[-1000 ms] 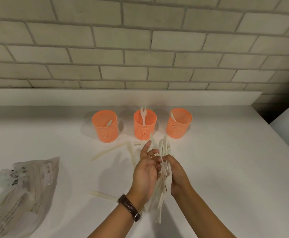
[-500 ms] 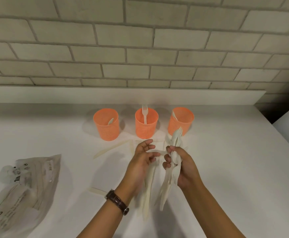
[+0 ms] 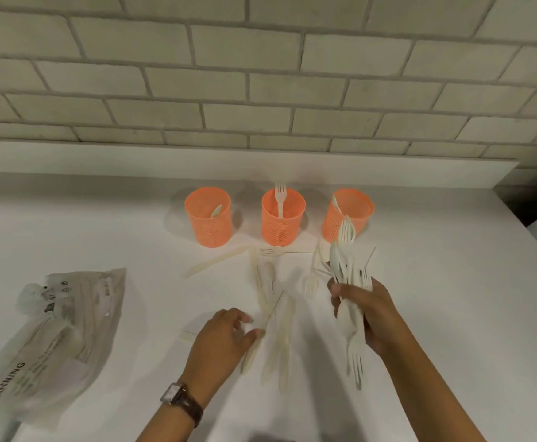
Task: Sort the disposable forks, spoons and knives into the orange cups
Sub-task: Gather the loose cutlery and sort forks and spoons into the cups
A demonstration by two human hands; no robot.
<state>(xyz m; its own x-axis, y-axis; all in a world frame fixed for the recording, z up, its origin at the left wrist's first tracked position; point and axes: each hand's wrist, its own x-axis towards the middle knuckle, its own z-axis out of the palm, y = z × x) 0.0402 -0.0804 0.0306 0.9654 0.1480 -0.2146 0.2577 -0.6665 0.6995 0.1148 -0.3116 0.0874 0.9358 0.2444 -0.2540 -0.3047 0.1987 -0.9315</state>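
Note:
Three orange mesh cups stand in a row at the back of the white table. The left cup point(image 3: 208, 218) holds a spoon, the middle cup point(image 3: 283, 221) a fork, the right cup point(image 3: 351, 208) a knife. My right hand point(image 3: 367, 311) grips a bundle of white forks, spoons and knives point(image 3: 345, 266) upright, just in front of the right cup. My left hand point(image 3: 225, 342) is low over the table with loosely curled fingers, its thumb tip at a knife handle point(image 3: 250, 354). Several loose knives point(image 3: 281, 339), a fork point(image 3: 310, 283) and a spoon point(image 3: 268, 275) lie between my hands.
A crumpled clear plastic bag point(image 3: 60, 330) lies at the left. Another knife point(image 3: 213, 263) and a fork point(image 3: 272, 251) lie just in front of the cups. A raised ledge and a brick wall run behind the cups. The table's right edge point(image 3: 528, 231) drops off.
My hands have come apart. The left hand dropped down and left, and several knives now lie on the table. The right hand carried the bundle to the right.

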